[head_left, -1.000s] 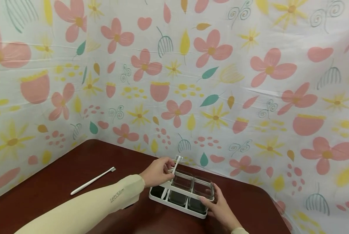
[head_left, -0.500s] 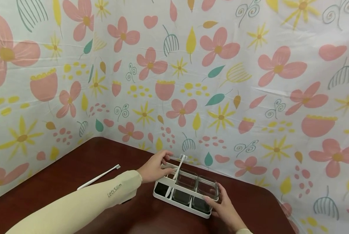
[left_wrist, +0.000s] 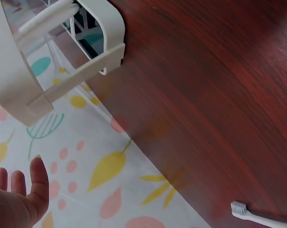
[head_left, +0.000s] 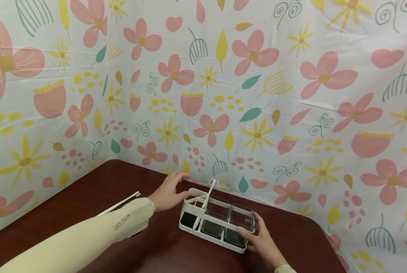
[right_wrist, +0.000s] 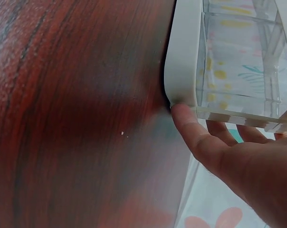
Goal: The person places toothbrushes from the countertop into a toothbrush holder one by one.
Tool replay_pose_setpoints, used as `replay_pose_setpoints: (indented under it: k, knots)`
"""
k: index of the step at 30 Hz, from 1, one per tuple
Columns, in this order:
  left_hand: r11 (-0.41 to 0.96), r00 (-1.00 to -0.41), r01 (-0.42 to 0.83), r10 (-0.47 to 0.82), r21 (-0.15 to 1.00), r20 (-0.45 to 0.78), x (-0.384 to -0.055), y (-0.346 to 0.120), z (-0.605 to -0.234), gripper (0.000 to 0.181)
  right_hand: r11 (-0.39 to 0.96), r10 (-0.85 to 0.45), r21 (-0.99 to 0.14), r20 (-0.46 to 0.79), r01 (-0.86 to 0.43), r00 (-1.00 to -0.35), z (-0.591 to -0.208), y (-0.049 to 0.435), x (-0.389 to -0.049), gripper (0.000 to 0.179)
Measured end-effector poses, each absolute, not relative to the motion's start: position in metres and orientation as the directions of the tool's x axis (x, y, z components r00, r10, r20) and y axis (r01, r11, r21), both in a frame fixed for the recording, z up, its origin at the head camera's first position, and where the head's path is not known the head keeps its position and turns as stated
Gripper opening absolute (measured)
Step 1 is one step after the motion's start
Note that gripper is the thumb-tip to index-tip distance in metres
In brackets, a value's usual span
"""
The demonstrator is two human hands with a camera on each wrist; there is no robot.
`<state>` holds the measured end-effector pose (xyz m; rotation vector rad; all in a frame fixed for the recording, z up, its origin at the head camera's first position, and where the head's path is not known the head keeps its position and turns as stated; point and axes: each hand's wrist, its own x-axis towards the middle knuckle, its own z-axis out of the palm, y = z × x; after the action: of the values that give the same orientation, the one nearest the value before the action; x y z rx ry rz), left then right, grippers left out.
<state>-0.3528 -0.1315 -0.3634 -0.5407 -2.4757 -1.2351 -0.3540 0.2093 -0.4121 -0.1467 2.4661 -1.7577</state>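
Observation:
A white two-tier toothbrush holder (head_left: 212, 240) stands on the table, with clear cups (head_left: 242, 217) in its middle and right sections. One white toothbrush (head_left: 208, 194) leans upright in its left part, bristles up. My right hand (head_left: 264, 238) grips the holder's right end, thumb on the front rail and fingers behind; the right wrist view has the thumb on the white rim (right_wrist: 182, 57). Just left of the holder, my left hand (head_left: 167, 194) is empty, its fingers loosely extended. A second white toothbrush (head_left: 119, 203) lies on the table, partly hidden by the left sleeve.
The dark red-brown table (head_left: 148, 250) ends at the back against a flower-printed curtain (head_left: 203, 94), close behind the holder. In the left wrist view, the loose brush's head (left_wrist: 239, 208) lies at the lower right.
My left hand has let go of the toothbrush in the holder and drawn back to the left. The right hand keeps its grip on the holder's end.

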Motion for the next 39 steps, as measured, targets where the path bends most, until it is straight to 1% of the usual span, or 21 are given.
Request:
replay_pose_setpoints:
  k: [7,17,24,35,39]
  knots:
    - [0.621,-0.887,0.43,0.154,0.655,0.435,-0.351,-0.15,-0.37,0.054,0.325,-0.137,-0.946,-0.034,-0.013,-0.99,-0.413,0.209,-0.355,0.095]
    - [0.64,-0.877,0.435,0.14,0.633,0.46,-0.346,-0.175,-0.381,0.057,0.314,-0.145,-0.949,-0.03,-0.018,-0.989,-0.414,0.208,-0.356,0.094]
    - [0.681,-0.882,0.399,0.103,0.614,0.46,-0.34,-0.195,-0.386,0.06,0.317,-0.148,-0.948,-0.033,-0.016,-0.988,-0.414,0.21,-0.356,0.094]
    - [0.72,-0.88,0.339,0.016,0.605,0.474,-0.338,-0.227,-0.397,0.078,0.316,-0.151,-0.949,-0.034,-0.016,-0.988,-0.414,0.209,-0.356,0.094]
    - [0.737,-0.89,0.304,-0.005,0.603,0.456,-0.338,-0.236,-0.397,0.085,0.314,-0.147,-0.949,-0.031,-0.017,-0.989,-0.412,0.209,-0.354,0.094]
